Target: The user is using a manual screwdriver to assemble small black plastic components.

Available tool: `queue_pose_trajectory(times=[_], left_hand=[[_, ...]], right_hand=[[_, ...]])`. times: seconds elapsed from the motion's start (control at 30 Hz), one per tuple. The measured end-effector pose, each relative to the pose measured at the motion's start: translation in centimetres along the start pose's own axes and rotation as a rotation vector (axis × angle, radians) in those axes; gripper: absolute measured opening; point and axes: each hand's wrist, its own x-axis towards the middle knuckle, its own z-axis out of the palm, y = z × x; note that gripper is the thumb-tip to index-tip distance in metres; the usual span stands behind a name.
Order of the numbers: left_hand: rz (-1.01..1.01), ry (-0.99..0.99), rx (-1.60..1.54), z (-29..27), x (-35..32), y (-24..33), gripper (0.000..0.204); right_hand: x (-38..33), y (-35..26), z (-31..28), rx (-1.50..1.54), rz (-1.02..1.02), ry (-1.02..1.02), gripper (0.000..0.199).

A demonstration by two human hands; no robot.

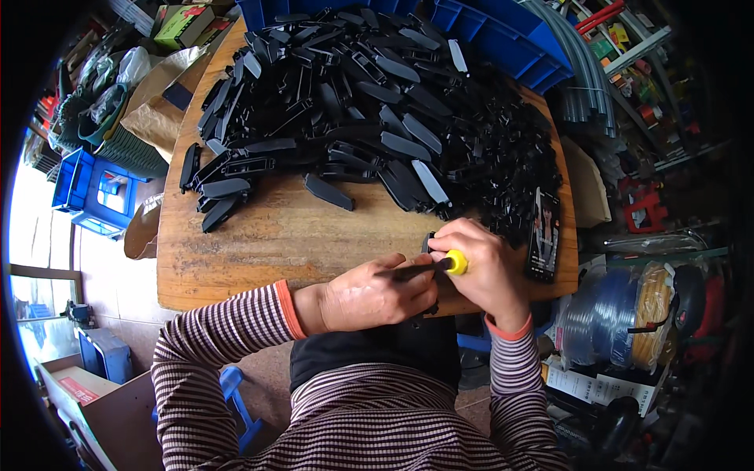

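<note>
At the near edge of the wooden table, my two hands are close together in front of my body. My left hand is closed around a narrow black plastic part, which points toward my right hand. My right hand is closed on a tool with a round yellow handle; its working end is hidden by the fingers. Another bit of black plastic shows between the hands. Just beyond them lies a big heap of black plastic parts, long and flat, with smaller black pieces heaped at the right.
A phone with a lit screen lies at the table's right edge. Blue crates stand behind the heap. Brown paper bags and a blue basket are at the left. Coiled tubing and shelves stand at the right.
</note>
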Motion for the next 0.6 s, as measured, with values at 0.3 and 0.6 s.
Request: queue_pose_trajectory(times=[0.3,0.6], left_hand=[[-0.009,-0.019,-0.106,-0.6,0.4,0.1,0.028],[0.087,-0.014,-0.086,0.1,2.2,-3.1,0.029]], right_hand=[[3.5,-1.1,1.5,0.747,0.304,0.329,0.013],[0.7,1.7,-5.4,0.320,0.488,0.407,0.008]])
